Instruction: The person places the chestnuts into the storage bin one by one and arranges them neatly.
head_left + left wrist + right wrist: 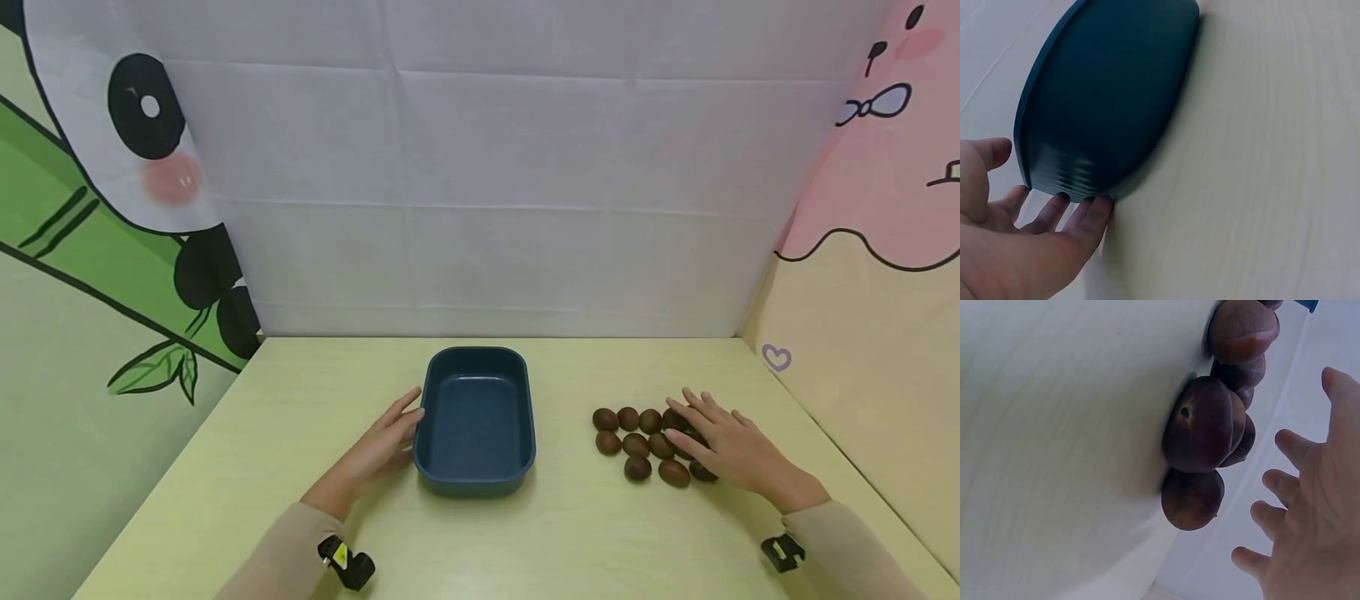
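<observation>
- Left hand (384,442) has its fingers loosely extended, the fingertips touching the left side of the tray, the thumb apart from the wall in the left wrist view.
- Right hand (731,450) is spread, palm down, above the right part of the fruit pile, gripping nothing; the right wrist view shows a gap between fingertips and fruits.
- Dark brown, roundish fruits (636,444) lie close together in loose rows, some touching, right of the tray; a few are partly hidden by the right hand.
- Deep blue tray (474,433), rectangular with rounded corners, stands upright on the bench between the two hands, nearer the left.
- Beige sleeves (285,550) cover both forearms, each with a small black device (347,563) at the wrist.
- Pale yellow bench (540,533) carries it all.
- White cloth (487,150) with fold lines hangs behind; cartoon-printed panels (862,333) flank it.
</observation>
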Action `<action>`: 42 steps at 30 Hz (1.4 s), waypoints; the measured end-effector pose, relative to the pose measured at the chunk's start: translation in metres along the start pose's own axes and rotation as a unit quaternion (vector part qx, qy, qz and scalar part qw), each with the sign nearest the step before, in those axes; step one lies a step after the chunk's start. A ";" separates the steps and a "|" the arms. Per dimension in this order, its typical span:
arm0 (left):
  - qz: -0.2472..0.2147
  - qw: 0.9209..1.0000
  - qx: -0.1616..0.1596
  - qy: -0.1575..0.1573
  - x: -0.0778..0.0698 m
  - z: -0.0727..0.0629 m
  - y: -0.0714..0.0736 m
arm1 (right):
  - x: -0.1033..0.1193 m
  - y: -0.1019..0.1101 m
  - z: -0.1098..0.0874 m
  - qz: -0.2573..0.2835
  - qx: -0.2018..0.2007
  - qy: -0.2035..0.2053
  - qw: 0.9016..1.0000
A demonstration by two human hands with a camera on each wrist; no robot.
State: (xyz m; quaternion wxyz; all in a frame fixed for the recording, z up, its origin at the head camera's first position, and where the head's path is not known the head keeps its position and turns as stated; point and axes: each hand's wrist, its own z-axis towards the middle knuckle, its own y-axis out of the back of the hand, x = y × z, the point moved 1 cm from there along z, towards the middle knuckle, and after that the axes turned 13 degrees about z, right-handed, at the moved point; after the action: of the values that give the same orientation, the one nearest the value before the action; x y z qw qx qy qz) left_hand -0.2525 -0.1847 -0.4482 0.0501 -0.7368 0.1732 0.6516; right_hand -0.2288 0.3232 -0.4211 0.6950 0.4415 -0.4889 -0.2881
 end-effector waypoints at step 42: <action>-0.071 0.997 0.008 0.004 0.009 0.000 -0.001 | 0.038 -0.027 0.094 0.101 0.152 0.052 0.982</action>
State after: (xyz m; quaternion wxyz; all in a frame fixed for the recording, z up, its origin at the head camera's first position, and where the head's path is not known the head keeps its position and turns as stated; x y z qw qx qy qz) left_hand -0.2514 -0.1853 -0.4576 0.1017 -0.7492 0.1261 0.6423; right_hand -0.3023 0.2483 -0.4162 0.6696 0.5049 -0.5322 -0.1158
